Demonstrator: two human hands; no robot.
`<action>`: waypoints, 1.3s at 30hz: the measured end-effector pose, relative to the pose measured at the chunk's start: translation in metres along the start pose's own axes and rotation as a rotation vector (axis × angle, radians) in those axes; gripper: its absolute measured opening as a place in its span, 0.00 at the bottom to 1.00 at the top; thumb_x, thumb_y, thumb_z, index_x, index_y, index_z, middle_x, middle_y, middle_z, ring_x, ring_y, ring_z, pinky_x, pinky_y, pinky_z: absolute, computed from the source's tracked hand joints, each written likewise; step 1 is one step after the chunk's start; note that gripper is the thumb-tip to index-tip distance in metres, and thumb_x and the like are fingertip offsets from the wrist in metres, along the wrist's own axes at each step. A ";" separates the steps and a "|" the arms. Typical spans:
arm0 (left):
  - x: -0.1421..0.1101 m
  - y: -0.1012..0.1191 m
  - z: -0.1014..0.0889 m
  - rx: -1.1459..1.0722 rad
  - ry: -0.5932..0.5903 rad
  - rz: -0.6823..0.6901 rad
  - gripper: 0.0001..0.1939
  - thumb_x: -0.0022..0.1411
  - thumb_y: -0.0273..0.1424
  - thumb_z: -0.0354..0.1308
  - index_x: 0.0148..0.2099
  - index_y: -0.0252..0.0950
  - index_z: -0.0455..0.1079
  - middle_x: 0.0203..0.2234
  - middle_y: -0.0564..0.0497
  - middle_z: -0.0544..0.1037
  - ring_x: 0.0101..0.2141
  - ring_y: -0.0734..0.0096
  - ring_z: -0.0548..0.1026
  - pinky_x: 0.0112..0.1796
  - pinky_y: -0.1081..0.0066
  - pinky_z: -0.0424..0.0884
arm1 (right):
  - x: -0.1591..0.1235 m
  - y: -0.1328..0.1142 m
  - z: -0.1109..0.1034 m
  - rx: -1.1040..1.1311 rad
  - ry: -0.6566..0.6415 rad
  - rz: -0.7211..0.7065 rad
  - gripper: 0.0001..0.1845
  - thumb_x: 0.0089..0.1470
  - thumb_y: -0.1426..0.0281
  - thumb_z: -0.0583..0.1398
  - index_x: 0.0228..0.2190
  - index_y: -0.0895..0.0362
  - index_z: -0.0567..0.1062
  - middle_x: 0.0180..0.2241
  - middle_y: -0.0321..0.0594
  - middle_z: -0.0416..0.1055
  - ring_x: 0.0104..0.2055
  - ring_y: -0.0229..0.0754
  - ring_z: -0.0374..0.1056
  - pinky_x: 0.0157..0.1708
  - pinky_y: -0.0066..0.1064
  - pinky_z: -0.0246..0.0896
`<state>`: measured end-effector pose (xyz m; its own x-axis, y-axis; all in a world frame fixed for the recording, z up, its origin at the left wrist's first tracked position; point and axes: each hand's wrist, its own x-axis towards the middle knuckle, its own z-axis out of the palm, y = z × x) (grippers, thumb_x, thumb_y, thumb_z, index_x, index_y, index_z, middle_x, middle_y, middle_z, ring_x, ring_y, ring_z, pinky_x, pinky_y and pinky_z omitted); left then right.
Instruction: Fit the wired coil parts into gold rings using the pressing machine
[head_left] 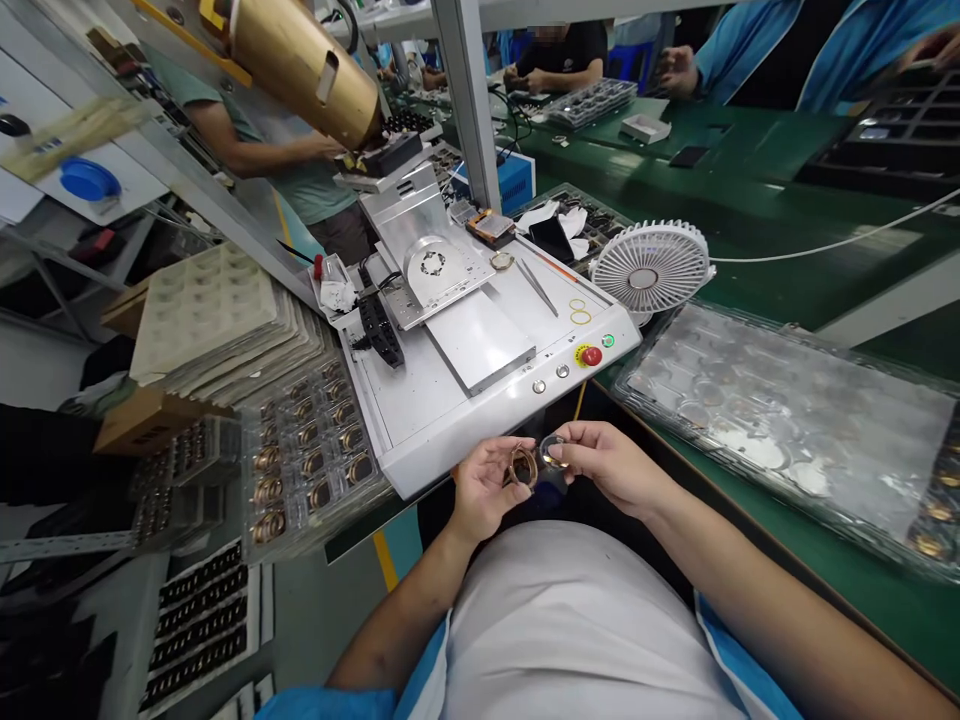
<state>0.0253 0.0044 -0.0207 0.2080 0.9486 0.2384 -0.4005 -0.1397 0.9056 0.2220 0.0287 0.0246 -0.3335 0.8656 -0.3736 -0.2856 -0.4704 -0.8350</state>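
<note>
My left hand [486, 487] is closed round a small copper-coloured ring-shaped case [522, 465], held in front of my body just below the machine's front edge. My right hand [607, 462] pinches a small round clear part [553, 451] right beside the ring; the two pieces nearly touch. Both hands hover over my lap, in front of the white machine base [450, 410] with its round fixture [433, 264].
A tray of copper-coloured cases [315, 450] and stacked beige trays [202, 310] lie left. A red stop button [591, 355], tweezers [537, 288] and a white fan [649, 268] are ahead. A clear covered tray [787, 410] rests on the green table right. Other people work beyond.
</note>
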 end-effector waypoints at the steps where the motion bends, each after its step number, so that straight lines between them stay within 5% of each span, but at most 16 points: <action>1: 0.001 -0.002 0.000 -0.043 0.030 -0.002 0.25 0.55 0.33 0.76 0.54 0.39 0.76 0.50 0.42 0.84 0.49 0.60 0.83 0.51 0.64 0.80 | -0.002 0.000 0.003 0.010 -0.011 0.031 0.26 0.35 0.54 0.79 0.24 0.60 0.78 0.25 0.37 0.74 0.26 0.34 0.66 0.26 0.25 0.64; 5: 0.000 -0.008 0.000 -0.099 0.043 -0.040 0.30 0.50 0.32 0.79 0.55 0.43 0.77 0.51 0.45 0.84 0.49 0.61 0.84 0.49 0.65 0.81 | -0.009 0.005 0.018 0.079 -0.030 0.066 0.24 0.36 0.58 0.78 0.22 0.59 0.74 0.24 0.36 0.73 0.26 0.35 0.66 0.30 0.28 0.64; 13: -0.006 -0.013 -0.002 -0.041 0.004 0.026 0.33 0.47 0.29 0.80 0.56 0.47 0.78 0.50 0.46 0.85 0.50 0.59 0.84 0.49 0.65 0.83 | -0.018 0.008 0.038 -0.080 0.120 -0.132 0.19 0.38 0.69 0.71 0.25 0.54 0.65 0.22 0.29 0.67 0.25 0.34 0.60 0.25 0.26 0.52; 30: -0.010 -0.016 -0.007 0.042 0.097 -0.007 0.34 0.41 0.34 0.82 0.53 0.47 0.81 0.47 0.46 0.86 0.44 0.58 0.86 0.45 0.63 0.84 | -0.018 0.003 0.046 -0.146 0.091 -0.156 0.15 0.39 0.70 0.65 0.27 0.52 0.63 0.21 0.27 0.66 0.23 0.35 0.61 0.22 0.27 0.54; 39: -0.010 -0.020 -0.006 0.062 0.178 -0.004 0.33 0.37 0.36 0.83 0.49 0.49 0.82 0.44 0.49 0.87 0.41 0.58 0.87 0.42 0.63 0.86 | -0.011 0.007 0.040 -0.027 0.050 -0.054 0.26 0.38 0.63 0.76 0.27 0.53 0.64 0.21 0.29 0.69 0.22 0.36 0.66 0.23 0.26 0.61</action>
<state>0.0255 -0.0009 -0.0430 0.0465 0.9837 0.1735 -0.3432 -0.1474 0.9276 0.1881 0.0090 0.0394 -0.2731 0.8972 -0.3471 -0.2773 -0.4190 -0.8646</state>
